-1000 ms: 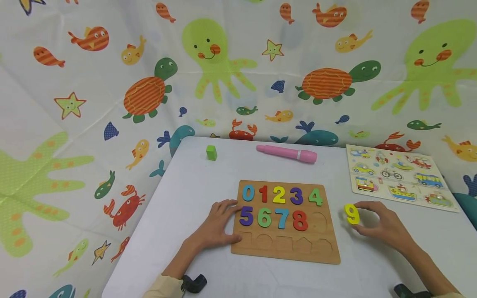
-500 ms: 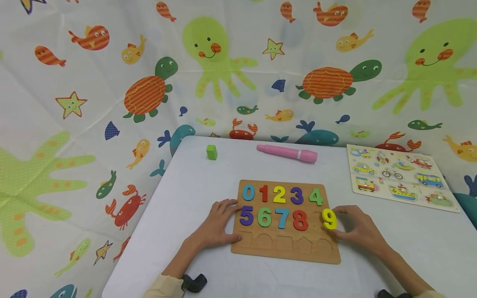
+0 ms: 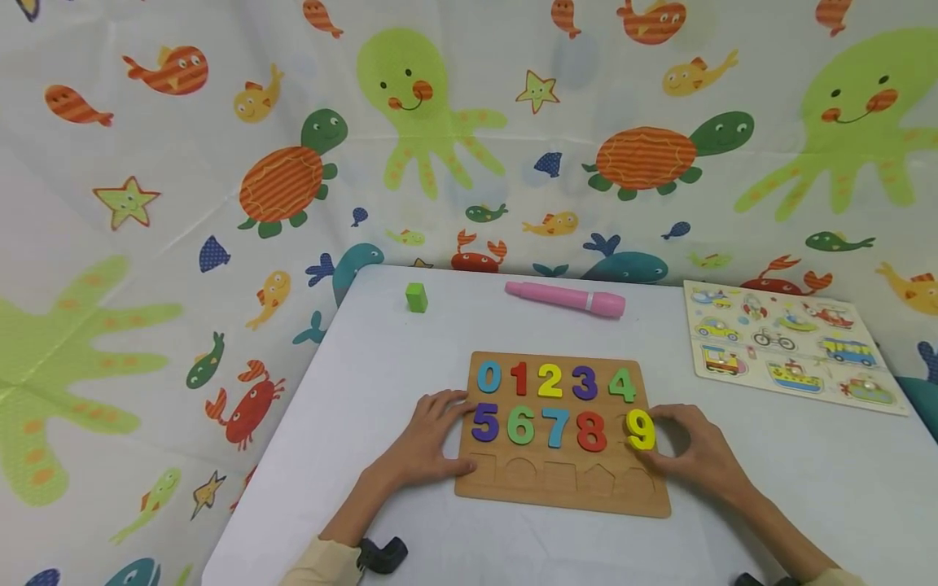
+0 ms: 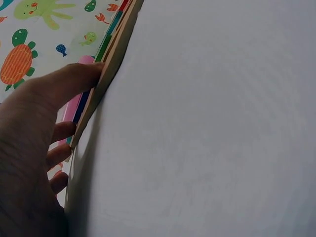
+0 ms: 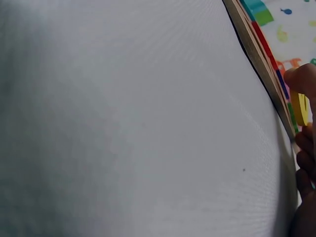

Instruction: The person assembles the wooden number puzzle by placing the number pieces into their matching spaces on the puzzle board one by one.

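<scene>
A wooden number puzzle board lies on the table, with colored digits 0 to 8 seated in its two upper rows. My right hand pinches a yellow number 9 piece between thumb and index finger. That piece overlaps the recess at the right end of the second row, just right of the red 8. At the board's left edge rests my left hand, thumb and fingers spread along it. The left wrist view shows the thumb touching the board's side.
A green block stands at the back left. Behind the board lies a pink marker. A vehicle picture puzzle is at the back right. The patterned cloth hangs beyond the white table.
My right hand has carried the yellow 9 leftward from beside the board to over its right part. The left hand has stayed at the board's edge.
</scene>
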Available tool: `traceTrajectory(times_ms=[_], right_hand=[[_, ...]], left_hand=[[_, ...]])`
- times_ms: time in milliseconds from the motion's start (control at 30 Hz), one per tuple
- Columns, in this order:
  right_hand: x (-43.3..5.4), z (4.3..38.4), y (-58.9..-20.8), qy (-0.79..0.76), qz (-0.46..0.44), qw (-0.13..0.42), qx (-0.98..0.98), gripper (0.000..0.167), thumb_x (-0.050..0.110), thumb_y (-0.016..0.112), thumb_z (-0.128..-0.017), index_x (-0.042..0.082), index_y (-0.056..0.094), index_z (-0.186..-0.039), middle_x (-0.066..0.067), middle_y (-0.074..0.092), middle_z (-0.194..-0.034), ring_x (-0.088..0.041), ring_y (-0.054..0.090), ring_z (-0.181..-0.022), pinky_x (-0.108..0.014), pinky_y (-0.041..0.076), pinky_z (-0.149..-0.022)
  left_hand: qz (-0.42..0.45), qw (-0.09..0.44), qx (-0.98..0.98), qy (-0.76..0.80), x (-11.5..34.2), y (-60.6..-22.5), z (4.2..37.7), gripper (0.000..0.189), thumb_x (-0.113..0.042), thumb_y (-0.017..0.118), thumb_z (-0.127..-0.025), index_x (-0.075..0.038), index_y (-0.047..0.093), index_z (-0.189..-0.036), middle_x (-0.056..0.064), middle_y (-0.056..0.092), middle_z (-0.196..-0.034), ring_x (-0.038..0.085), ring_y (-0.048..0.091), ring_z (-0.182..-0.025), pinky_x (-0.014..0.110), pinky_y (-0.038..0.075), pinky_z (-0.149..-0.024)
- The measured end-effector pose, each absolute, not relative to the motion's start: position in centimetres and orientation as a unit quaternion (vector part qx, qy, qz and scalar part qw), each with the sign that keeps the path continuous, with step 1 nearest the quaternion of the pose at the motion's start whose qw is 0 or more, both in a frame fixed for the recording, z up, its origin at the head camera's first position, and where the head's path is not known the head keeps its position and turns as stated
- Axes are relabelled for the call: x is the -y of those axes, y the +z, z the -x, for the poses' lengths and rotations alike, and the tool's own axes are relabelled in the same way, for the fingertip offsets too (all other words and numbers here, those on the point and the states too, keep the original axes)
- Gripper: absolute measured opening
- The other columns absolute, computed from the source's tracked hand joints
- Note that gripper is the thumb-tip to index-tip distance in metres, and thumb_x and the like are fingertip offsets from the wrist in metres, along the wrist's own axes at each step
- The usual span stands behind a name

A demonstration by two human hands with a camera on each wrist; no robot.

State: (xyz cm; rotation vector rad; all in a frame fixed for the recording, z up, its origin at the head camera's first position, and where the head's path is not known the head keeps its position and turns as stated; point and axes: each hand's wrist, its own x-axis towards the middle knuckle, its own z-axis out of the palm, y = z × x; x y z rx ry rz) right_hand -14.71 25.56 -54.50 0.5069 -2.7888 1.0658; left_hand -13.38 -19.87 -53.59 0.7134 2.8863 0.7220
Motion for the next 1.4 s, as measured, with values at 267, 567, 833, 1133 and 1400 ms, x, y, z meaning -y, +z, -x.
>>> traceTrajectory(times_ms=[267, 567, 833, 1133, 1400], right_hand=[[-25.27, 14.78, -54.50, 0.345, -0.177, 0.063, 0.920, 0.059, 0.033, 0.094, -0.065, 0.014, 0.066, -0.114, -0.005, 0.061, -0.117, -0.027, 0.048, -0.113, -0.056, 0.038, -0.092], [-24.84, 14.78, -54.38, 0.335, -0.178, 0.063, 0.923, 0.057, 0.036, 0.094, -0.064, 0.016, 0.068, -0.110, -0.005, 0.059, -0.116, -0.028, 0.047, -0.111, -0.057, 0.039, -0.092], [-24.65, 14.82, -54.37, 0.334, -0.177, 0.059, 0.924, 0.058, 0.040, 0.093, -0.065, 0.016, 0.069, -0.112, -0.004, 0.057, -0.115, -0.027, 0.046, -0.111, -0.058, 0.039, -0.091], [-24.68, 14.90, -54.56, 0.326, -0.181, 0.060, 0.926, 0.061, 0.043, 0.093, -0.064, 0.017, 0.070, -0.114, -0.002, 0.056, -0.116, -0.024, 0.045, -0.109, -0.054, 0.038, -0.090], [-24.79, 14.88, -54.61, 0.325, -0.188, 0.065, 0.924, 0.060, 0.040, 0.093, -0.064, 0.018, 0.070, -0.114, -0.002, 0.055, -0.116, -0.025, 0.045, -0.110, -0.055, 0.039, -0.090]], left_hand=[[-0.234, 0.035, -0.943, 0.236, 19.92, -53.78, 13.46, 0.085, -0.063, 0.069, -0.078, -0.025, 0.043, -0.149, -0.003, 0.029, -0.156, 0.022, 0.023, -0.137, 0.049, 0.031, -0.107], [-0.236, 0.033, -0.940, 0.243, 19.95, -53.91, 13.39, 0.085, -0.061, 0.071, -0.078, -0.025, 0.043, -0.149, -0.002, 0.029, -0.156, 0.022, 0.024, -0.136, 0.050, 0.032, -0.106], [-0.236, 0.033, -0.941, 0.241, 19.92, -53.82, 13.39, 0.085, -0.061, 0.071, -0.078, -0.024, 0.043, -0.149, -0.002, 0.029, -0.156, 0.023, 0.023, -0.137, 0.050, 0.031, -0.107], [-0.234, 0.031, -0.942, 0.239, 19.83, -53.86, 13.45, 0.085, -0.060, 0.071, -0.077, -0.024, 0.044, -0.149, -0.003, 0.029, -0.155, 0.023, 0.022, -0.138, 0.050, 0.029, -0.108], [-0.234, 0.032, -0.942, 0.238, 19.79, -53.88, 13.51, 0.084, -0.061, 0.071, -0.077, -0.024, 0.044, -0.149, -0.004, 0.029, -0.155, 0.022, 0.022, -0.138, 0.050, 0.030, -0.108]])
